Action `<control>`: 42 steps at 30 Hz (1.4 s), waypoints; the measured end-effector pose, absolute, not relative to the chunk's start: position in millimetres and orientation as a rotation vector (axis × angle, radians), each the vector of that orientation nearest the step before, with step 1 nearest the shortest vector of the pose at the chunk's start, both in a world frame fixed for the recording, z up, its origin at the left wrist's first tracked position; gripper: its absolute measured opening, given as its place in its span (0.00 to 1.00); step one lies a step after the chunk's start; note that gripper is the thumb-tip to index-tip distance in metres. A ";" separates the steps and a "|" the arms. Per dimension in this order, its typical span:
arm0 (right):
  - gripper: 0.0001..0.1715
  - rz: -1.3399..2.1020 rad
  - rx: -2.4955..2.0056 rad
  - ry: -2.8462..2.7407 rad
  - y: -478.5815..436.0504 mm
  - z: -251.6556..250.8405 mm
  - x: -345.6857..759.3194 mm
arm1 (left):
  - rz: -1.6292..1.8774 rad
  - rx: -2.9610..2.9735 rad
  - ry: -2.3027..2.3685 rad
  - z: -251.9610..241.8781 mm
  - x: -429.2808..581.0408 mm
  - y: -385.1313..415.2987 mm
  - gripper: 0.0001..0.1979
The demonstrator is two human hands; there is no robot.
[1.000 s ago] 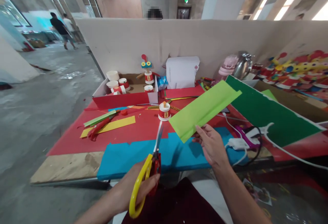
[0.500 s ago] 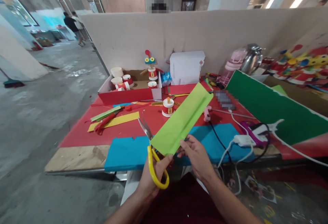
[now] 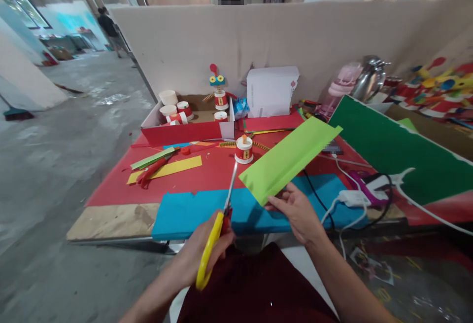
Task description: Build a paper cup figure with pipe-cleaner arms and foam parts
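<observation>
My left hand [image 3: 212, 244] grips a pair of scissors [image 3: 210, 251] with yellow handles, the metal blades pointing up and away. In my right hand [image 3: 293, 212] is a folded sheet of lime green paper [image 3: 288, 158], pinched at its near corner between thumb and fingers. The paper slants up to the right, with a crease along its length. Scissors and paper are apart. Just beyond them on the table stands a red and white paper cup figure [image 3: 244, 150] with spring-like arms and an orange piece on top.
Blue paper [image 3: 192, 214] lies along the near table edge. Red-handled scissors [image 3: 153, 170] rest on a yellow strip [image 3: 185, 166] at left. A box of cups [image 3: 185, 133] stands behind. To the right are a green board [image 3: 399, 150] and a white power plug [image 3: 353, 198] with cables.
The scissors have moved left and down, away from the paper, and their blades look closer together. The green paper has shifted right and tilted flatter.
</observation>
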State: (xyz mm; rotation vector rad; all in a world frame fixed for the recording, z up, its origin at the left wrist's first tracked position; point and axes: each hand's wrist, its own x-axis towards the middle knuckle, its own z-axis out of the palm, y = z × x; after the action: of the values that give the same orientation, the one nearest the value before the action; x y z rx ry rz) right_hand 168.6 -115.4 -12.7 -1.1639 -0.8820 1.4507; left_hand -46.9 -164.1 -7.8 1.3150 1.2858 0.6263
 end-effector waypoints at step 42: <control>0.28 1.637 -1.058 -0.979 -123.9 -5.1 169.9 | -0.375 2.139 1.410 31.4 -35.3 -168.4 0.12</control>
State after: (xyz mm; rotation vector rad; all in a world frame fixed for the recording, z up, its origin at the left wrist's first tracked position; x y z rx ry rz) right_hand 169.9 -123.9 -5.1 -1.0578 -0.9790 1.6372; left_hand -35.3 -168.4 31.4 2.1386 1.4096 -0.3754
